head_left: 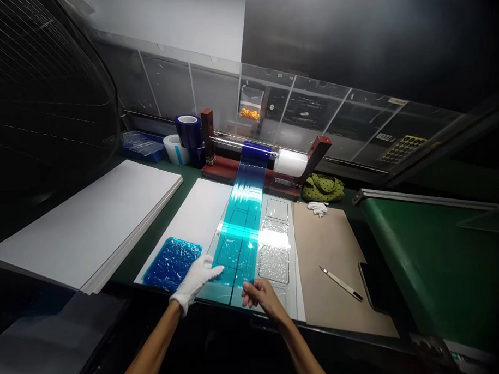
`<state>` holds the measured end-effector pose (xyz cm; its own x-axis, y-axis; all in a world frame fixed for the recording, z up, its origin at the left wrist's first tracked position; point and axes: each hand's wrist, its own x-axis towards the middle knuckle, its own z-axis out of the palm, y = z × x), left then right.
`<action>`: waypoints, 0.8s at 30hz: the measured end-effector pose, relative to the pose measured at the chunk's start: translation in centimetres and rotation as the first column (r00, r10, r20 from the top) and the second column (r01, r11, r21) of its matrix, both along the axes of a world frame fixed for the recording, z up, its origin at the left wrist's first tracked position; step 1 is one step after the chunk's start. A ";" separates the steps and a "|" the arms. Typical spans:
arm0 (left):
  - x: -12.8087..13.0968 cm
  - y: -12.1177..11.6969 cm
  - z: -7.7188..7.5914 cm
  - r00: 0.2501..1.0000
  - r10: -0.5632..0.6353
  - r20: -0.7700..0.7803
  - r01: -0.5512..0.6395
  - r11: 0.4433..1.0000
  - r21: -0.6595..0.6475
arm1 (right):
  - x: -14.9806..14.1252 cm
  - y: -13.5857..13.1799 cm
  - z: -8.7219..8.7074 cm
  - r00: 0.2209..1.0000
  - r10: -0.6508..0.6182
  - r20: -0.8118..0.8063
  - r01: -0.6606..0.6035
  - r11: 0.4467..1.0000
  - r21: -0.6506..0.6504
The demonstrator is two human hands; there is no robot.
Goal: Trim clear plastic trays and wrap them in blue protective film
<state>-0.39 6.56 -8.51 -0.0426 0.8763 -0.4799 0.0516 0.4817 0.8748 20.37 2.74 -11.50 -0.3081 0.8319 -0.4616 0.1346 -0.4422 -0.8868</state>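
Your gloved left hand [198, 274] lies on the left edge of the blue film [237, 247], fingers spread flat; your bare right hand [258, 294] has its fingers curled at the film's near end, though whether they pinch it you cannot tell; the film runs away from both hands to the roll stand [252, 178]; the craft knife [341, 283] lies right of your right hand.

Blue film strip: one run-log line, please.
film strip: unrolled toward person; left hand: gloved, at its left edge; right hand: by its near end, grip unclear; knife: on brown sheet
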 end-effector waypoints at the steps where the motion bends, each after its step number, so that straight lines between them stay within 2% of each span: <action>1: -0.4 -1.7 -0.1 1.000 -0.001 0.006 0.001 1.000 -0.015 | -0.3 -1.8 -0.5 1.000 -0.007 -0.006 0.007 1.000 -0.019; 6: -2.0 -9.9 -1.9 0.999 0.005 0.052 -0.001 0.996 -0.085 | -2.2 -9.4 -3.4 0.998 -0.026 -0.048 0.020 0.993 -0.118; 9: -2.4 -12.5 -3.4 0.997 0.058 0.052 -0.053 0.994 -0.095 | -3.4 -11.5 -4.2 0.999 -0.044 -0.023 0.041 0.991 -0.130; 12: -2.4 -12.8 -5.3 0.991 0.133 0.034 -0.129 0.988 -0.090 | -4.4 -11.1 -4.6 0.997 -0.067 0.040 0.071 0.992 -0.109; 17: -2.5 -11.0 -8.0 0.977 0.214 0.014 -0.212 0.972 -0.103 | -5.5 -8.4 -5.6 0.992 -0.060 0.112 0.071 0.993 -0.099; 20: -3.0 -11.1 -8.2 0.975 0.217 0.039 -0.210 0.968 -0.138 | -5.6 -8.8 -5.7 0.986 -0.015 0.167 0.034 0.994 -0.106; 22: -3.8 -12.2 -7.8 0.977 0.200 0.069 -0.185 0.965 -0.184 | -4.7 -10.1 -5.3 0.976 0.008 0.218 0.015 0.994 -0.104; 24: -4.7 -13.9 -7.4 0.981 0.171 0.092 -0.146 0.962 -0.233 | -2.7 -11.2 -4.4 0.955 -0.004 0.297 0.028 0.997 -0.075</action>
